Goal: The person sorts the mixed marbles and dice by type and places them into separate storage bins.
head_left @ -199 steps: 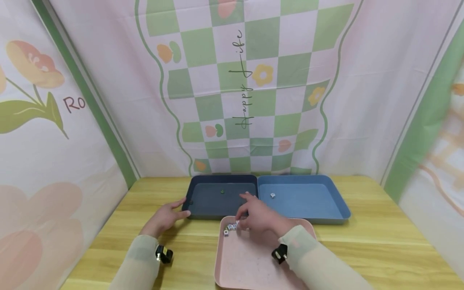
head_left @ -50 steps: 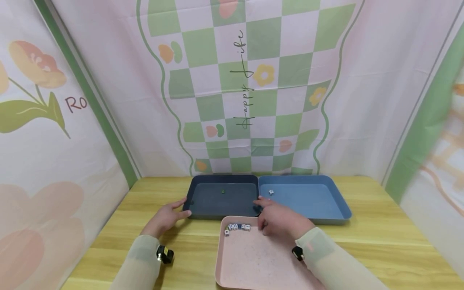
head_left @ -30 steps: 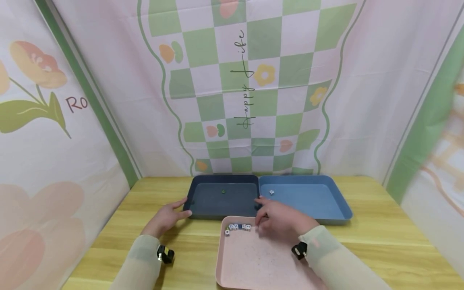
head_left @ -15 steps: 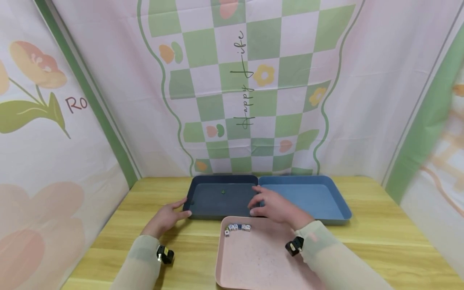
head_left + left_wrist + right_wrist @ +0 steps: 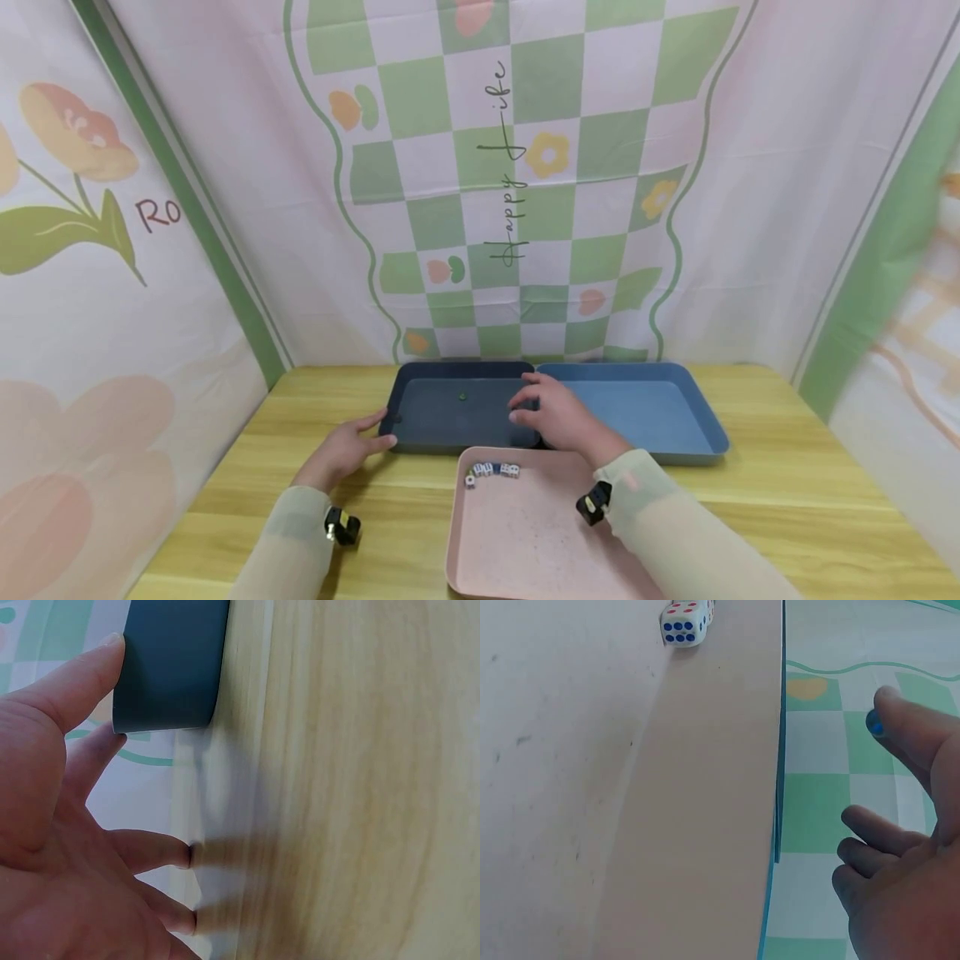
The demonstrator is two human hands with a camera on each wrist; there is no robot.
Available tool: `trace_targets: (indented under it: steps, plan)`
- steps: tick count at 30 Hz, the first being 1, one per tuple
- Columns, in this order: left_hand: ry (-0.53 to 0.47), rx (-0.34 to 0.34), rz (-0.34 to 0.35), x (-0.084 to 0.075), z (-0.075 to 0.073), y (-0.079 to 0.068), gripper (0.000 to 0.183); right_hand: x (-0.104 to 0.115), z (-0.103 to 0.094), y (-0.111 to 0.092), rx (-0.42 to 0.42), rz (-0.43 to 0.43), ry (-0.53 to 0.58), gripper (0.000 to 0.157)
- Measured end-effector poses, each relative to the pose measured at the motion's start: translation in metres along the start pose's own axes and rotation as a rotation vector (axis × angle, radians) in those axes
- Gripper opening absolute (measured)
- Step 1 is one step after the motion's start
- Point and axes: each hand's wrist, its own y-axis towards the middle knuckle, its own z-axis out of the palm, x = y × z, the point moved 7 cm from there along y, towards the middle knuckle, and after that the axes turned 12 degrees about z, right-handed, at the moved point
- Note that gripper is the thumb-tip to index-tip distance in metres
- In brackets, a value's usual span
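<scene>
My right hand (image 5: 557,412) is over the inner edges of the dark tray (image 5: 465,448) and blue tray (image 5: 705,425). Its thumb and index finger pinch a small, shiny blue piece (image 5: 874,723), mostly hidden by the fingertips; the other fingers are bent. My left hand (image 5: 345,450) lies at the dark tray's left end, with outstretched thumb and index finger touching its wall and the remaining fingers spread. White dice (image 5: 510,471) line the upper left of the pink tray (image 5: 452,533), with a blue piece (image 5: 497,469) among them. A green piece (image 5: 462,397) lies inside the dark tray.
Both rear trays stand side by side on the wooden table (image 5: 780,500), against a checkered curtain (image 5: 517,208). The pink tray sits in front of them. A small dark piece (image 5: 398,419) is near the dark tray's left wall.
My right hand has lifted from the pink tray's far edge and moved back over the dark tray, carrying the blue piece. It now hides the white die in the blue tray. My left hand stayed put.
</scene>
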Motion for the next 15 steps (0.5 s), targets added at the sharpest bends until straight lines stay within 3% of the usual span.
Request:
trace_targets:
  steps: [4,15]
  plan:
    - [-0.008,-0.002,0.004,-0.0010,-0.0005,-0.0001,0.069,-0.0008,0.0002,0.0032,-0.020,0.039,0.021,0.013]
    - [0.001,-0.003,-0.004,0.0014,-0.0016,0.0003,0.068,0.0006,0.0037,0.0088,-0.035,0.049,-0.008,0.020]
